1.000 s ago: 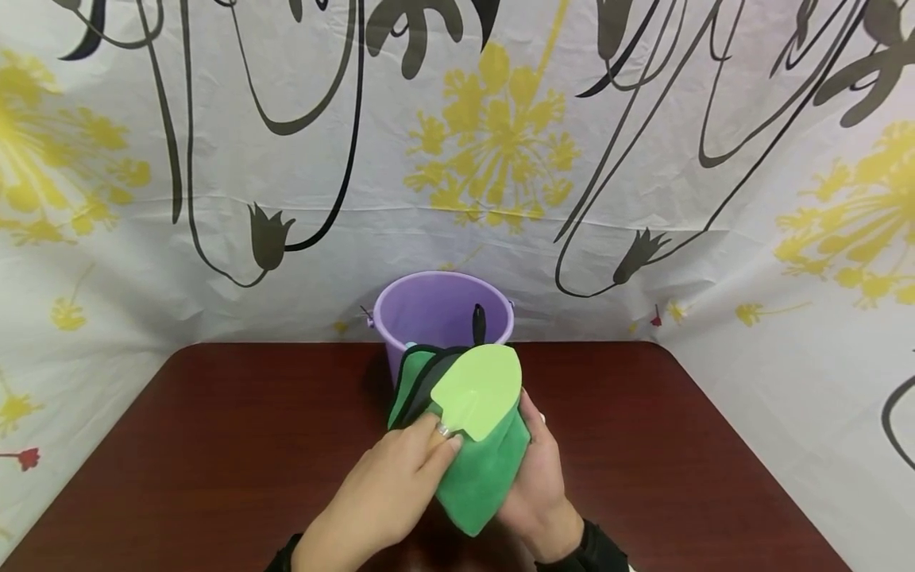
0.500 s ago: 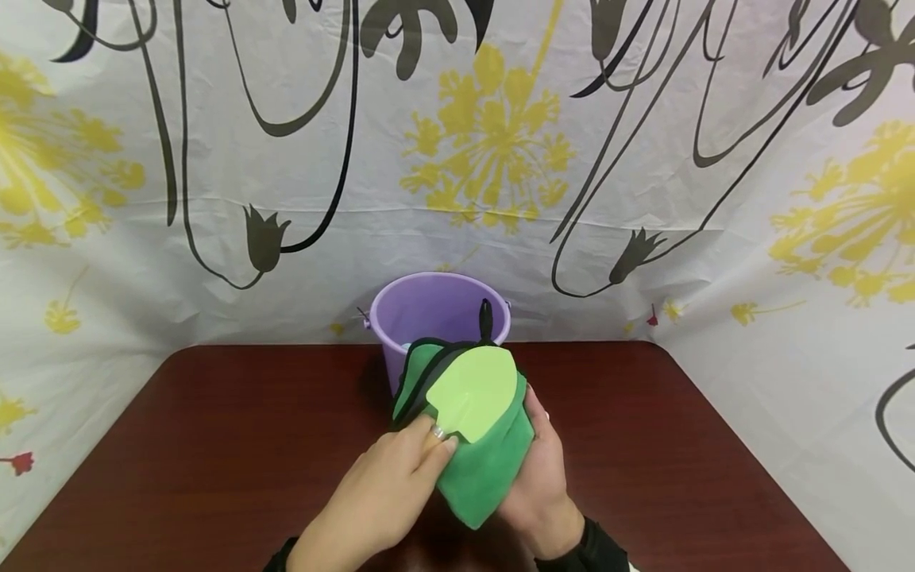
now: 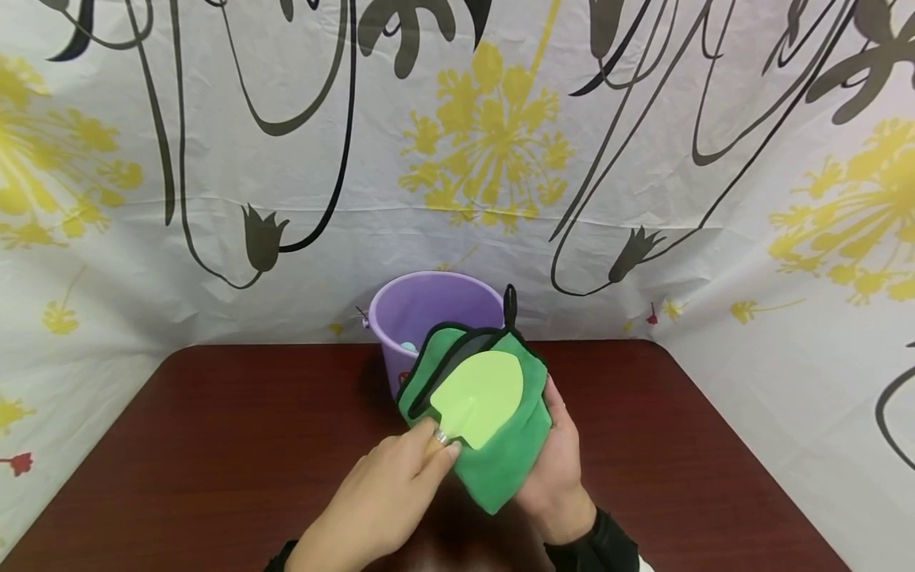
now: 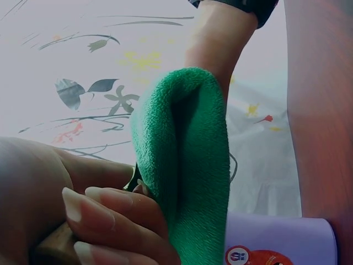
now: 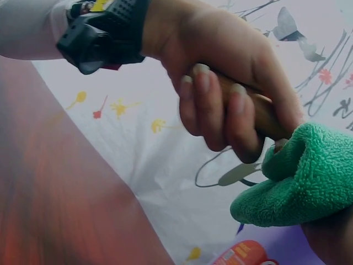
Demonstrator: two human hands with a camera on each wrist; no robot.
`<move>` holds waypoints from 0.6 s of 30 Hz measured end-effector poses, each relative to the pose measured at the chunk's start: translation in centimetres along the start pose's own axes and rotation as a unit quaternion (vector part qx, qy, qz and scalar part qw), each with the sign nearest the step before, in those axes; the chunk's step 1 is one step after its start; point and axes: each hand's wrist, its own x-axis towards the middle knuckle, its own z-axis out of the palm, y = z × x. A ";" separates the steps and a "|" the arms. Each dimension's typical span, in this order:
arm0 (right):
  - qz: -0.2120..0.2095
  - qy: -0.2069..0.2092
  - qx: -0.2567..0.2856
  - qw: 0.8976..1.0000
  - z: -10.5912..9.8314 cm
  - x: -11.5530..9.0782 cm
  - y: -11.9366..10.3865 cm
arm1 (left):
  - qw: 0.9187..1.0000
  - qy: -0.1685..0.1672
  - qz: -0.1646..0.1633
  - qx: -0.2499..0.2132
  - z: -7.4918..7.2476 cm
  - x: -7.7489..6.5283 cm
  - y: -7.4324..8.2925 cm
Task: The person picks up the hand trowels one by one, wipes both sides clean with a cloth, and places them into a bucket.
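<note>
My left hand [image 3: 379, 492] grips a small hand trowel [image 3: 482, 397] by its wooden handle [image 5: 269, 117]. The trowel's lime-green blade lies over a folded green cloth [image 3: 503, 469], which has black edging, a grey layer and a black hanging loop [image 3: 510, 306]. From below and the right, my right hand [image 3: 560, 469] holds this cloth behind the blade, its fingers mostly covered. In the left wrist view, the cloth's fold stands beside my left fingers [image 4: 118, 218]. Seen from the right wrist, the cloth bunches around the trowel just past the handle.
Behind the hands, a purple bucket [image 3: 389, 326] stands at the far edge of the dark red-brown table [image 3: 250, 445]. Something pale blue [image 3: 409, 347] shows inside it, and a red label [image 5: 240, 255] is on its side. A white patterned sheet [image 3: 457, 238] hangs around the table.
The cloth and my right hand have shifted right and tilted, bringing the loop up past the bucket's right rim. More of the cloth's upper edge shows around the blade. The left hand's grip stays the same.
</note>
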 end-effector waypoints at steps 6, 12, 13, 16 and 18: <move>-0.014 -0.010 0.022 1.000 0.1 -0.2 -1.0 | 1.000 0.000 0.003 0.005 0.1 0.0 0.0; -0.020 -0.011 0.028 0.999 0.3 -0.3 -1.6 | 1.000 0.005 0.005 0.010 0.3 -0.1 0.1; -0.022 -0.007 0.024 0.999 0.4 -0.3 -1.6 | 1.000 0.006 0.005 0.011 0.3 0.0 0.1; -0.034 0.002 0.012 0.999 0.5 -0.3 -1.9 | 1.000 0.006 0.006 0.011 0.3 0.0 0.2; -0.046 0.000 0.008 0.999 0.6 -0.2 -2.0 | 1.000 0.002 0.007 0.007 0.3 0.0 0.1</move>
